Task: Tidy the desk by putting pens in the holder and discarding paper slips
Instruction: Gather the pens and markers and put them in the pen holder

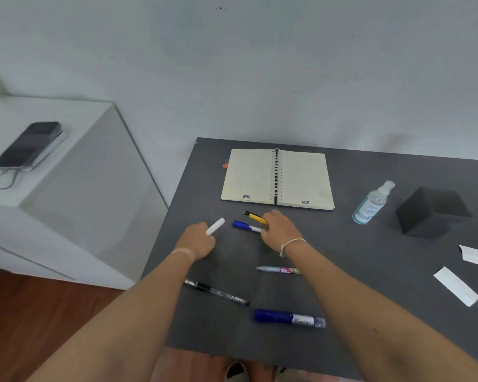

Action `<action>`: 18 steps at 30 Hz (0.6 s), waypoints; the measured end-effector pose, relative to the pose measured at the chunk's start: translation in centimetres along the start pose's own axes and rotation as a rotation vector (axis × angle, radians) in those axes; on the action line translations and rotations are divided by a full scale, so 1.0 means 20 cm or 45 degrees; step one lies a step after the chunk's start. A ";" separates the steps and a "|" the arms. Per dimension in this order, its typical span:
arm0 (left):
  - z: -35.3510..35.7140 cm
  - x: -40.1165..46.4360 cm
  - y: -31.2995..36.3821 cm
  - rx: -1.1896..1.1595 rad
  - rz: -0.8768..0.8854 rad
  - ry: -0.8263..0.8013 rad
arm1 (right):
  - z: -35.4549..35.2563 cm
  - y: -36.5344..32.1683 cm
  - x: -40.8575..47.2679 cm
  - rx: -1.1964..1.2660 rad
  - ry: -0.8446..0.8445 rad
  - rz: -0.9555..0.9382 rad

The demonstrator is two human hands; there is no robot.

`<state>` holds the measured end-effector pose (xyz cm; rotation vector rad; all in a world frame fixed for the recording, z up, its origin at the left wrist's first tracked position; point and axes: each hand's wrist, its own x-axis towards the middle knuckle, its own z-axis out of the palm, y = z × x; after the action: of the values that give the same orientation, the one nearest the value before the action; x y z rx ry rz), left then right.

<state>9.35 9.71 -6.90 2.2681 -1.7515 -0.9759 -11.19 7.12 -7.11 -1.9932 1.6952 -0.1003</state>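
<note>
The left hand (196, 241) is gripping a white pen (215, 226); the right hand (279, 230) is pinching the yellow pen (255, 217) beside the blue one (246, 226), near the notebook (276, 179) — better lifting both cleanly before carrying them right to the black holder (425, 213).

Both arms reach forward; left hand (198, 239) fisted, right hand (280, 230) palm-down, fingers curled.

"AIG" printed at the bottom of both open pages of the spiral notebook (277, 179). "TANKPRO" on the white label of the big blue marker (289, 318). Spray bottle (372, 204) label has text, too blurred to read.
</note>
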 end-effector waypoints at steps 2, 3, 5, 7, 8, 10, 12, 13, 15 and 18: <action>-0.01 -0.01 -0.02 -0.006 0.006 0.001 | 0.03 -0.01 0.02 -0.084 -0.017 -0.005; -0.02 -0.02 -0.03 -0.013 0.008 0.006 | 0.05 0.00 0.02 -0.124 -0.025 -0.002; -0.02 -0.03 -0.04 -0.022 0.019 0.015 | 0.07 0.01 0.02 -0.169 -0.036 0.022; -0.02 -0.04 -0.04 -0.030 0.032 0.017 | 0.07 0.02 0.01 -0.162 -0.027 0.057; -0.02 -0.04 -0.04 -0.039 0.039 0.018 | 0.07 0.02 0.00 -0.145 -0.022 0.075; -0.01 -0.05 -0.02 -0.063 0.062 0.011 | 0.04 0.03 -0.02 -0.081 -0.005 0.120; 0.01 -0.05 0.01 -0.085 0.104 -0.014 | 0.00 0.05 -0.05 -0.001 0.019 0.176; 0.02 -0.06 0.03 -0.090 0.135 -0.032 | -0.03 0.07 -0.06 0.030 0.033 0.199; 0.04 -0.06 0.09 -0.089 0.209 -0.076 | -0.08 0.10 -0.10 0.064 0.068 0.233; 0.11 -0.07 0.20 -0.085 0.327 -0.172 | -0.16 0.17 -0.16 0.095 0.118 0.300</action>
<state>4.70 10.29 -6.12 1.9163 -1.9698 -1.1354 -16.07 8.85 -4.98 -1.7454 1.9431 -0.1723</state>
